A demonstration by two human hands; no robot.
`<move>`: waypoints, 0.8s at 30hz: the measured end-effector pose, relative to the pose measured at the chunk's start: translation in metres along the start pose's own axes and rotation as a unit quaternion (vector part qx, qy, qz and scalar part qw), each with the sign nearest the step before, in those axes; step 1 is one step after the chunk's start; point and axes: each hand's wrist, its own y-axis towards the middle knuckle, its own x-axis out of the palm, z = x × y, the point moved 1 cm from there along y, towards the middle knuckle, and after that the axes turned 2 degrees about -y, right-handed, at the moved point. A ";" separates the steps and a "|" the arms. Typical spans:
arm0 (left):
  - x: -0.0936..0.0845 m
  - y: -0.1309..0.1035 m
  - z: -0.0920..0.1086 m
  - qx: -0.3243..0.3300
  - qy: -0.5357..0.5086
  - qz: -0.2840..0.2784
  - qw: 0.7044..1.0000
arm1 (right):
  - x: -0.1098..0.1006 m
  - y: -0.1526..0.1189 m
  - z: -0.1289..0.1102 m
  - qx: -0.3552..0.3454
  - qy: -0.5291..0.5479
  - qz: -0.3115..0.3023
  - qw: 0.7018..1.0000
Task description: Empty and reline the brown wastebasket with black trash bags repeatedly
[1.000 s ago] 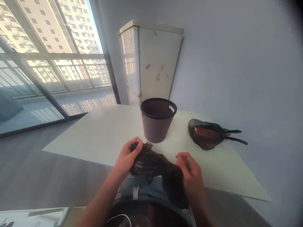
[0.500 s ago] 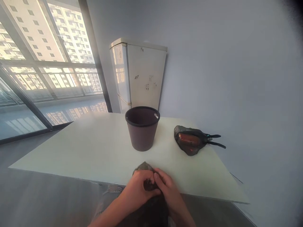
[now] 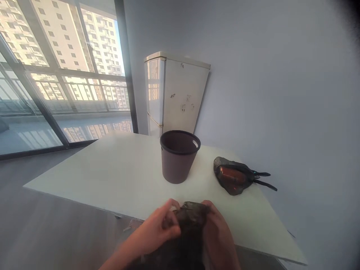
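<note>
A black plastic bag (image 3: 191, 221) hangs between my two hands at the table's near edge, its top edge crumpled. My left hand (image 3: 165, 225) pinches the bag's left side with thumb and fingers curled. My right hand (image 3: 218, 221) is closed round the bag's upper right corner; some of its fingers are hidden behind the plastic. Just beyond the hands, a purple-brown bin (image 3: 177, 165) with a black rim stands upright on the white table (image 3: 120, 172). To its right lies a tied dark bag (image 3: 234, 176) with a reddish object showing through and two black handles.
An old white refrigerator (image 3: 182, 97) stands behind the table against the grey wall (image 3: 267, 86). Large glass windows (image 3: 84, 90) with dark frames fill the left side, and grey floor (image 3: 64, 225) shows below the table's front left edge.
My hands have moved apart, spreading the top of the black bag between them. The whole view has shifted, so the bin, tied bag and refrigerator appear farther right.
</note>
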 end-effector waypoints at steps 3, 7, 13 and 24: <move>0.001 0.001 -0.010 -0.028 0.030 0.099 0.994 | 0.017 0.001 -0.009 0.049 0.052 -0.037 0.997; -0.002 0.004 -0.027 -0.071 0.162 0.081 0.981 | 0.032 0.007 -0.024 0.075 0.098 -0.026 0.992; -0.028 -0.001 -0.047 -0.053 0.225 0.066 0.971 | 0.038 0.003 -0.035 0.052 -0.010 -0.106 0.993; -0.097 -0.016 -0.034 -0.005 -0.136 0.268 0.954 | 0.008 0.024 -0.007 -0.414 -0.511 0.085 0.749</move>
